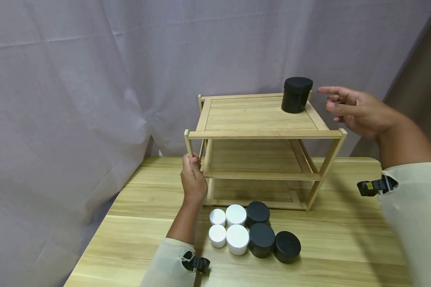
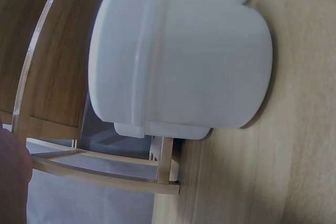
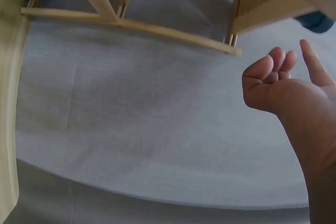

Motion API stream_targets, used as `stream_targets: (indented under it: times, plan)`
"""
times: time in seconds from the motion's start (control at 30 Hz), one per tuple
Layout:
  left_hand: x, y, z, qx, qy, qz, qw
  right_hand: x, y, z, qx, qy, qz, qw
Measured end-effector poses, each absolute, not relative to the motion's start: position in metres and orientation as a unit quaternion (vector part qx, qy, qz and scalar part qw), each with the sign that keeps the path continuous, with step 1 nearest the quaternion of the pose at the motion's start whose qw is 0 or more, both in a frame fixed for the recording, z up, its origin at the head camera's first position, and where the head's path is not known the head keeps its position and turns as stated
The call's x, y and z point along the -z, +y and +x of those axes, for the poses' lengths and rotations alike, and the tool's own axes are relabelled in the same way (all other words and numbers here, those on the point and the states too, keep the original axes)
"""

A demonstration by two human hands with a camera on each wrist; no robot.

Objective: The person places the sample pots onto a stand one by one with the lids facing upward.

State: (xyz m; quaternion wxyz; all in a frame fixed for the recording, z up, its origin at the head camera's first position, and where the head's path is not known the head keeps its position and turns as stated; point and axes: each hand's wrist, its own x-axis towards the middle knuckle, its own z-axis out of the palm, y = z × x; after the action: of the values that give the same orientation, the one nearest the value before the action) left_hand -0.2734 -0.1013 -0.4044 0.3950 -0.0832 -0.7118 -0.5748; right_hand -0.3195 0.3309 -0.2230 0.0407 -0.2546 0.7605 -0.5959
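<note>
Black plastic, lidded: one black jar (image 1: pixel 296 95) stands upright at the back right corner of the top tier of the wooden rack (image 1: pixel 262 133). My right hand (image 1: pixel 355 111) is in the air just right of that jar, not touching it; its grip is loose, with the index finger extended and the other fingers relaxed, holding nothing. My left hand (image 1: pixel 193 179) has its grip curled round the front left post of the rack, below the top tier. The middle and bottom tiers carry no containers that I can see. On the bench (image 1: pixel 344 247), just in front of the rack, seven closed jars stand grouped and touching: two small white jars (image 1: pixel 217 226), two larger white jars (image 1: pixel 236 228) and three black jars (image 1: pixel 269 235). Contents cannot be determined, as every lid is on. The bench surface is light wood grain. A grey curtain (image 1: pixel 93 79) hangs behind the bench and the rack.
</note>
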Motion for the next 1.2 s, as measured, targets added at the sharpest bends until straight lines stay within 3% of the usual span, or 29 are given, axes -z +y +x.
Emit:
stream_targets:
  times: [0.6,0.9,1.07,1.2]
  plan:
    - [0.401,-0.102,-0.272,0.568,-0.716,-0.085,0.397,0.241,0.320,-0.285,0.592,0.755,-0.282,-0.011]
    - [0.399,-0.104,-0.270,0.572,-0.722,-0.076,0.383,0.264,0.287,-0.264,0.762,0.546,-0.294,-0.188]
    - [0.399,-0.105,-0.269,0.571,-0.721,-0.073,0.386,0.270,0.270,-0.253,0.788,0.449,-0.298,-0.298]
    - [0.399,-0.106,-0.269,0.566,-0.722,-0.071,0.391,0.272,0.260,-0.242,0.783,0.414,-0.308,-0.348]
